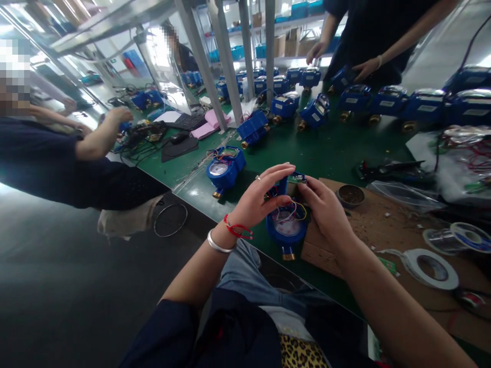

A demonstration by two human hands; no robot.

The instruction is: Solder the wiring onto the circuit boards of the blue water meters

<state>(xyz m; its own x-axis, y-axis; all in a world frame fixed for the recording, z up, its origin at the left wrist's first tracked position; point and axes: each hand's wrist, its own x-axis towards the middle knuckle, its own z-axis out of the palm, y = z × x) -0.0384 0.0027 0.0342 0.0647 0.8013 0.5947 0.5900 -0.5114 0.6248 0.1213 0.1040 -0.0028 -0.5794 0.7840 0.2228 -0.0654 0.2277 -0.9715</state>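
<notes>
The room has a grey floor [95, 286]; shelving [284, 23] at the back carries blue bins [299, 10] and cardboard boxes. The green surface [333, 151] runs across the view, with metal posts [270, 51] rising at its middle. A co-worker in dark clothing [42, 158] is at the left; another [372, 30] stands across the surface, one hand at a blue unit.

A sheet of cardboard [324, 250] covers part of the near right side. A line of blue meters [389, 99] occupies the far right; further units are near the posts. The meter in hand [287, 232] is on the surface at the cardboard's left edge, upper housing open, wires exposed, brass fitting toward the wearer. An open meter [226, 168] sits apart, to its left.

Left hand [264, 197]: thumb and fingers stand apart around the meter's raised blue part; pressure cannot be told. Right hand [320, 204]: fingertips at the housing's right corner; whether this grip pinches cannot be told.

Smaller items, on the cardboard: a white tape roll [450, 276], a wire spool [445, 241], a round tin [351, 196] and scattered scraps.
</notes>
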